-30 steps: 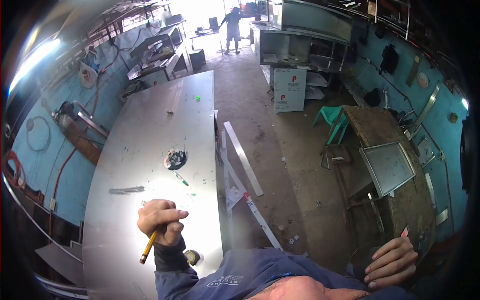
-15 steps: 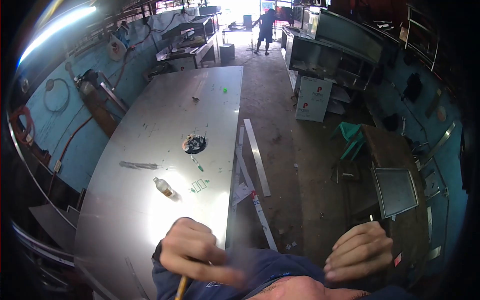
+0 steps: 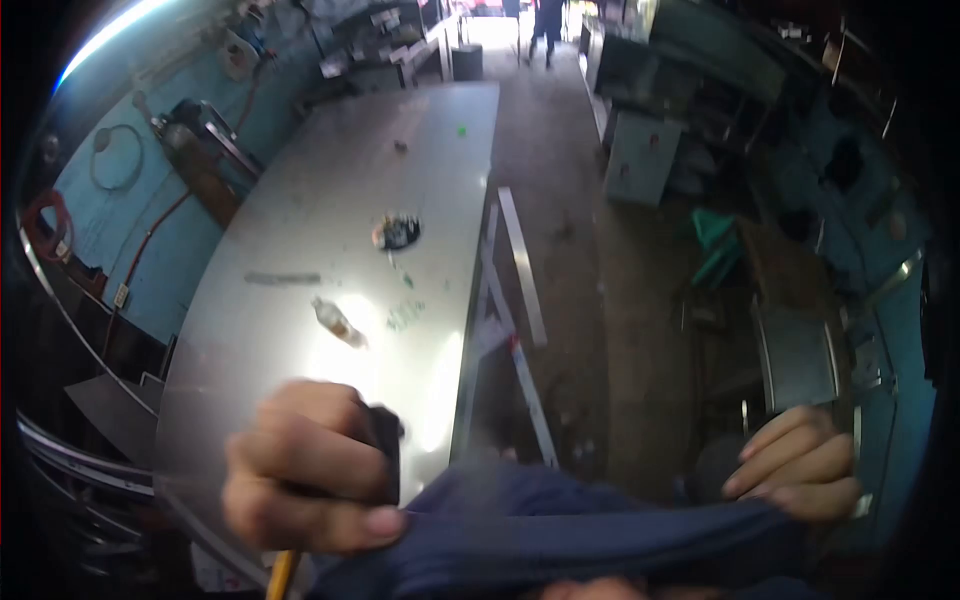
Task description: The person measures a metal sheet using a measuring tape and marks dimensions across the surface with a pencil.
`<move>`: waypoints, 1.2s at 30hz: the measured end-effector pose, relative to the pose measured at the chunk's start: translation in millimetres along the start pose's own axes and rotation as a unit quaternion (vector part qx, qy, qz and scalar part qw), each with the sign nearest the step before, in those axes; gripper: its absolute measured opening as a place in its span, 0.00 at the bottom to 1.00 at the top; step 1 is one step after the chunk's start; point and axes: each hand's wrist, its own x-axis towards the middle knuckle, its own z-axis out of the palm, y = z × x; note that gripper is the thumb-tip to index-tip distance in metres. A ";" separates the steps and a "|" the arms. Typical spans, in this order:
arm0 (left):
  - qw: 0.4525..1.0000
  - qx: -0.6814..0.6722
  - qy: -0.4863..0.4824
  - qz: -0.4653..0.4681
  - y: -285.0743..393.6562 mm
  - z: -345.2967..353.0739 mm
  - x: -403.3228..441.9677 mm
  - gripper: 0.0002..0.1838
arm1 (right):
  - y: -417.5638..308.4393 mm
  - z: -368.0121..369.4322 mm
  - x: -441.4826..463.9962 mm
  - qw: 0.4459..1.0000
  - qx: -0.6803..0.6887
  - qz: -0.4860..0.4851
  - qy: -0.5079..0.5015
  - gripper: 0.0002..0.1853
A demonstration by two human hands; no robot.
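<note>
My left hand (image 3: 300,470) is closed, its thumb pressed on the navy shirt (image 3: 600,535) on my body. A yellow pencil-like stick (image 3: 283,575) pokes out below that hand. Beside its fingers is a black object (image 3: 386,450) that I cannot make out. My right hand (image 3: 800,465) has its fingers curled over the shirt's far end. Between both hands the cloth is stretched in a taut band. Ahead of the left hand, a clear bottle (image 3: 338,322) lies on a large metal-topped table (image 3: 225,350).
A dark round patch (image 3: 398,232) marks the tabletop. Long metal strips (image 3: 522,270) lie along the table's right side. At right are a green plastic stool (image 3: 712,235) and a framed metal panel (image 3: 798,355). A person (image 3: 545,30) stands far back.
My hands have moved farther apart, the left one leftward, the right one rightward. The shirt is now pulled taut between them. The view has tilted down and blurred.
</note>
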 end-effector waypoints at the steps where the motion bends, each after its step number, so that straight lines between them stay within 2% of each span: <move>1: 0.991 0.036 0.125 -0.004 4.4 19.2 1.9 0.05 | -11.7 5.5 -3.9 0.998 -0.018 0.051 0.017 0.02; 2: 0.966 0.067 0.248 -0.016 10.2 39.1 3.1 0.06 | -24.7 11.2 -8.8 0.994 -0.035 0.102 0.032 0.02; 4: 0.997 0.050 0.014 -0.054 19.5 -0.1 1.9 0.09 | -13.8 16.1 -4.9 0.997 -0.055 -0.005 0.057 0.04; 5: 0.991 0.044 -0.100 -0.082 27.8 -10.8 0.9 0.12 | -5.2 8.5 -11.4 0.999 0.053 -0.011 -0.008 0.02; 6: 0.996 -0.022 -0.078 -0.041 15.6 -4.2 -6.0 0.10 | 8.7 2.2 -20.0 0.985 0.152 -0.028 -0.072 0.04; 7: 0.994 -0.080 -0.039 -0.060 7.7 9.6 -20.8 0.13 | 20.3 12.9 -29.9 0.974 0.201 -0.044 -0.095 0.05; 8: 0.994 -0.079 -0.030 -0.067 4.8 12.1 -36.2 0.16 | 32.1 23.6 -39.8 0.959 0.249 -0.058 -0.120 0.08; 9: 0.994 -0.057 -0.012 -0.089 6.2 9.8 -52.4 0.17 | 28.1 42.7 -52.7 0.969 0.238 -0.038 -0.047 0.13; 10: 0.992 -0.035 0.010 -0.117 6.8 5.1 -72.1 0.19 | 30.9 50.7 -64.4 0.968 0.247 -0.010 -0.038 0.16; 11: 0.979 0.030 0.079 -0.185 13.6 6.0 -94.0 0.23 | 39.3 59.8 -75.5 0.961 0.275 -0.006 -0.021 0.18; 12: 0.949 0.059 0.119 -0.287 23.4 4.8 -108.7 0.19 | 48.0 67.7 -86.1 0.957 0.288 0.017 -0.024 0.17; 14: 0.896 0.113 0.169 -0.394 35.1 1.1 -137.7 0.07 | 65.6 86.1 -105.3 0.942 0.331 0.045 -0.043 0.16; 15: 0.870 0.155 0.194 -0.427 40.8 1.5 -151.7 0.04 | 76.0 99.4 -114.0 0.933 0.347 0.085 -0.055 0.13; 17: 0.784 0.217 0.273 -0.513 58.3 11.1 -178.5 0.06 | 83.8 123.6 -121.1 0.915 0.351 0.180 -0.088 0.07; 19: 0.712 0.221 0.355 -0.564 81.9 17.1 -197.7 0.05 | 100.6 154.1 -131.3 0.911 0.297 0.253 -0.137 0.06; 23: 0.643 0.255 0.428 -0.581 127.8 29.4 -231.8 0.08 | 134.4 260.7 -147.9 0.824 0.297 0.427 -0.223 0.09; 25: 0.624 0.273 0.435 -0.588 152.6 34.7 -244.3 0.07 | 145.1 330.6 -179.8 0.822 0.286 0.425 -0.247 0.13; 26: 0.601 0.288 0.460 -0.586 164.8 36.6 -254.2 0.08 | 142.2 359.1 -186.5 0.811 0.271 0.427 -0.294 0.17; 27: 0.580 0.301 0.482 -0.583 175.5 37.6 -263.6 0.08 | 134.8 387.4 -191.7 0.799 0.253 0.429 -0.338 0.21; 29: 0.577 0.298 0.492 -0.580 192.3 40.9 -283.1 0.08 | 118.8 449.6 -215.4 0.776 0.253 0.448 -0.365 0.32; 31: 0.540 0.297 0.498 -0.610 208.2 46.0 -300.5 0.08 | 98.2 491.4 -228.2 0.879 0.103 0.246 -0.395 0.39; 32: 0.542 0.279 0.500 -0.615 217.1 48.1 -311.3 0.09 | 91.9 506.5 -230.3 0.896 0.066 0.190 -0.395 0.40; 33: 0.545 0.267 0.500 -0.617 224.7 50.8 -317.4 0.09 | 86.7 520.7 -232.3 0.908 0.028 0.132 -0.397 0.42; 36: 0.518 0.243 0.496 -0.653 247.7 63.5 -333.4 0.09 | 78.9 550.9 -245.1 0.896 -0.044 0.104 -0.429 0.38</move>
